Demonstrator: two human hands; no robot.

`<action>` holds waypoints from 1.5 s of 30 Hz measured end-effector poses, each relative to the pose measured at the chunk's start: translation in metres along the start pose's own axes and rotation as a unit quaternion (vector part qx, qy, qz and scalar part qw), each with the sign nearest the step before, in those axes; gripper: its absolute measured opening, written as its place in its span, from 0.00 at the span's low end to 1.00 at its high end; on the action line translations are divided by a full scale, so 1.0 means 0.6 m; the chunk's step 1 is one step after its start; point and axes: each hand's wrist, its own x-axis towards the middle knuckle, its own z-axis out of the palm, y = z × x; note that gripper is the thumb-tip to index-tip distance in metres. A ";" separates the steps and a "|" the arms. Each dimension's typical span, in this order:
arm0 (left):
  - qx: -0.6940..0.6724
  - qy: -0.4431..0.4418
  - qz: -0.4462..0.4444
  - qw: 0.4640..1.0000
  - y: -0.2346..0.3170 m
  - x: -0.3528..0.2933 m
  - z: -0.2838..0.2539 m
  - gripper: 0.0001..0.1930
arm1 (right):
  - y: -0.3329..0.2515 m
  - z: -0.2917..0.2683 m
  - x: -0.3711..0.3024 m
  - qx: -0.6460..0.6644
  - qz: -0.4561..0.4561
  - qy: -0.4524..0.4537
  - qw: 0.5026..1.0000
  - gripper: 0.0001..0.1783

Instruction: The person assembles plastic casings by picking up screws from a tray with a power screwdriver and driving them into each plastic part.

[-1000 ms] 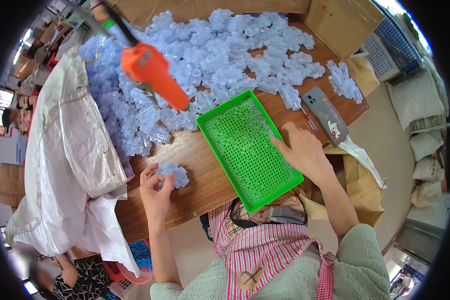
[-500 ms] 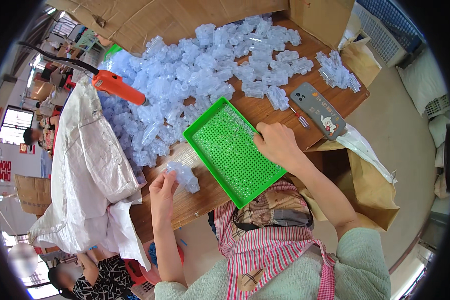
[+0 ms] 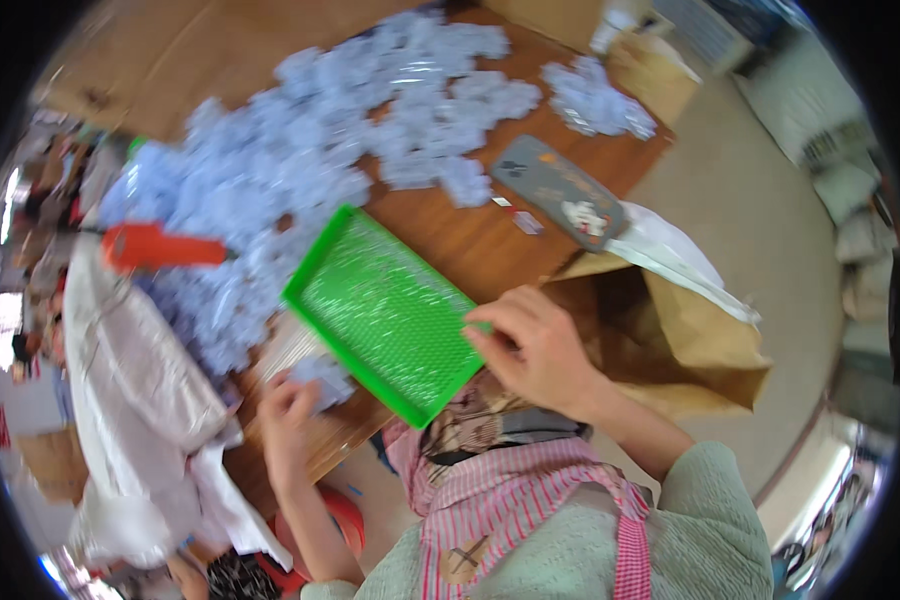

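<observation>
My left hand [image 3: 286,420] is at the near left table edge, its thumb and fingers closed on the side of a clear bluish plastic part [image 3: 322,382]. A green perforated tray [image 3: 355,372] with small silvery bits scattered in it lies at the table's front. At the tray's right corner is my right hand [image 3: 540,350], its fingers curled together over the rim. Blur hides what, if anything, is between those fingertips. A large heap of similar clear plastic parts [image 3: 270,170] spreads behind the tray.
An orange-red power screwdriver [image 3: 165,247] hangs over the heap. Right of the tray lie a grey-cased phone [image 3: 555,190] and a small screwdriver [image 3: 526,221]. A separate cluster of clear parts [image 3: 598,97] sits at far right. An open brown paper bag [image 3: 705,350] and white sack [image 3: 135,400] flank the table.
The whole view has shifted and blurred. My right hand has moved from the tray's far right rim toward its near right corner. My left hand stays at the plastic part.
</observation>
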 end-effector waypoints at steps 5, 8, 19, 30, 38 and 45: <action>-0.263 -0.090 0.027 0.960 0.048 -0.026 -0.050 0.11 | -0.041 -0.014 -0.021 0.209 0.035 -0.038 0.977 0.17; -0.215 -0.151 0.153 0.953 0.156 -0.074 0.060 0.10 | -0.057 -0.015 -0.032 0.444 0.187 -0.130 0.866 0.34; 0.045 -0.435 0.343 0.831 0.310 -0.111 0.277 0.24 | 0.079 -0.116 -0.208 0.805 0.409 0.332 0.271 0.43; -0.276 -0.196 0.370 0.865 0.326 -0.108 0.109 0.20 | -0.033 -0.161 -0.072 0.819 0.279 0.081 0.494 0.44; 0.165 -0.015 0.116 0.979 0.189 -0.024 0.008 0.14 | -0.202 -0.131 0.061 0.678 -0.190 -0.037 0.709 0.34; 0.090 0.029 0.040 0.995 0.079 0.038 0.055 0.22 | -0.234 -0.139 0.108 0.605 -0.379 -0.113 0.691 0.21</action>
